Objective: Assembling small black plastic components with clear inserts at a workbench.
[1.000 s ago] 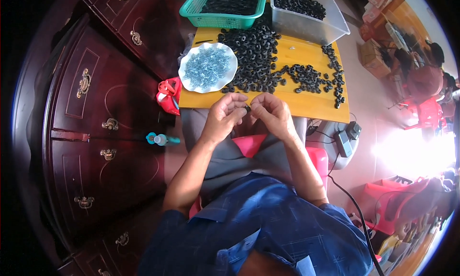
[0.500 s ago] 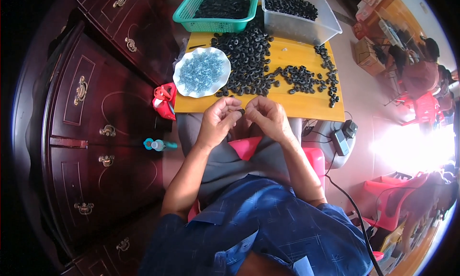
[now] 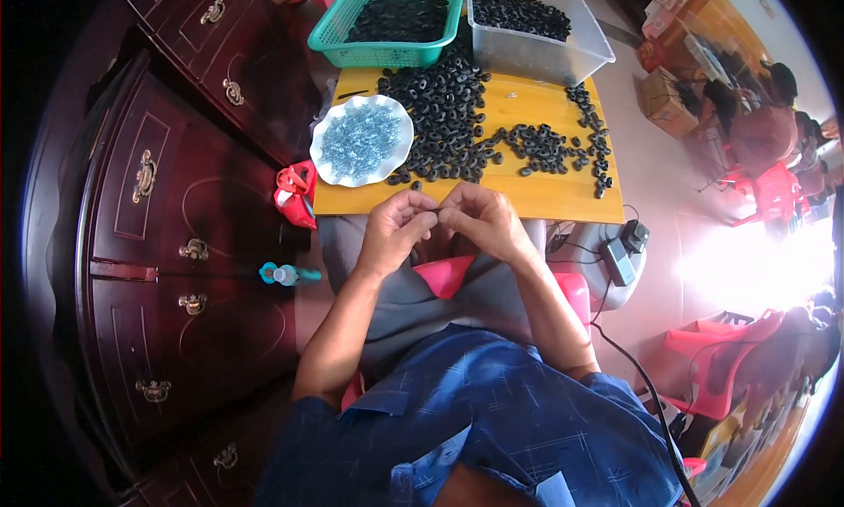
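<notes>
My left hand (image 3: 397, 232) and my right hand (image 3: 485, 220) meet over my lap, just off the table's near edge. Between the left thumb and fingers is a small black piece (image 3: 434, 211), mostly covered by the fingertips. The right thumb and forefinger are pinched against it; whether they hold something else is hidden. Beyond the hands, many small black ring-like pieces (image 3: 444, 111) lie heaped on the yellow table (image 3: 519, 210). A white scalloped plate (image 3: 320, 166) holds a pile of small clear bluish pieces (image 3: 360, 140).
At the table's far side stand a green basket (image 3: 378, 55) and a clear plastic bin (image 3: 545, 58), both with black pieces inside. A dark wooden cabinet (image 3: 229, 234) rises on the left. On the right are a stool with black adapters (image 3: 619, 261) and a cable (image 3: 646, 371).
The hands have drawn closer, and the right fingertips now touch those of the left around the black piece. The whole view has shifted slightly, with the table lower and further left.
</notes>
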Tool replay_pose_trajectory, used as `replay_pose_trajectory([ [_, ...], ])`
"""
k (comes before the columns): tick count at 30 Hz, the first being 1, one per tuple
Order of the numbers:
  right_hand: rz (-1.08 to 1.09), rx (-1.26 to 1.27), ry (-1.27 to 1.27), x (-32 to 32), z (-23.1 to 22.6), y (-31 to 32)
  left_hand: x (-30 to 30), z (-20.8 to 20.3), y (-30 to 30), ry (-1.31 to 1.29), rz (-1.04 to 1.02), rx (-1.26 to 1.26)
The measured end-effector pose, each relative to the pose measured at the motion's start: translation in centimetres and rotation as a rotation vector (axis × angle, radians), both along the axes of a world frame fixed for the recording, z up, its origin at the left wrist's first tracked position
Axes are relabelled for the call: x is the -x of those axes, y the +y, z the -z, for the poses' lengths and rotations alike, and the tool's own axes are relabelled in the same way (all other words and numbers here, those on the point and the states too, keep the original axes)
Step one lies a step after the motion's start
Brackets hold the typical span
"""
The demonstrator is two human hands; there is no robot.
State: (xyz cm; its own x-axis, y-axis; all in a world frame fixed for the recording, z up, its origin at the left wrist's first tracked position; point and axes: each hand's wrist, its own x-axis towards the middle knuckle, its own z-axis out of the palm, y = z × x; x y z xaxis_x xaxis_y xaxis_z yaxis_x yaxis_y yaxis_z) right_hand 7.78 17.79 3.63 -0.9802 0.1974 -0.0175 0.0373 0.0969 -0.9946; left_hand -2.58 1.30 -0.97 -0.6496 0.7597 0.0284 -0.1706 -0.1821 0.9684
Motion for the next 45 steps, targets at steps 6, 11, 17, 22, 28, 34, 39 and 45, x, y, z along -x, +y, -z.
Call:
replay_pose_trajectory([
  [6,0.050,0.012,0.049,0.7,2.3,3.1,0.1,-1.0,-0.3,-0.178,0.008,-0.039],
  [11,0.444,-0.891,0.008,2.2,1.7,8.6,0.5,-1.1,-0.5,-0.218,-0.019,-0.091],
  [17,0.536,-1.062,-0.240,3.1,3.1,12.0,0.7,-0.9,-0.5,-0.209,-0.022,-0.089],
  [22,0.478,-1.086,-0.303,3.7,3.0,11.7,0.7,-1.1,-0.6,-0.218,-0.057,-0.071],
  [28,0.521,-1.100,-0.299,3.8,3.7,12.1,0.7,-1.3,-0.4,-0.218,-0.051,-0.070],
  [34,0.638,-0.967,-0.085,2.7,2.4,10.6,0.7,-1.3,-0.7,-0.215,-0.053,-0.061],
  [39,0.480,-0.187,0.120,1.4,1.1,7.9,0.6,-1.3,-0.7,-0.207,-0.051,-0.014],
  [45,0.141,0.385,0.115,-0.6,0.8,2.9,0.5,-0.9,-0.5,-0.212,-0.004,0.007],
])
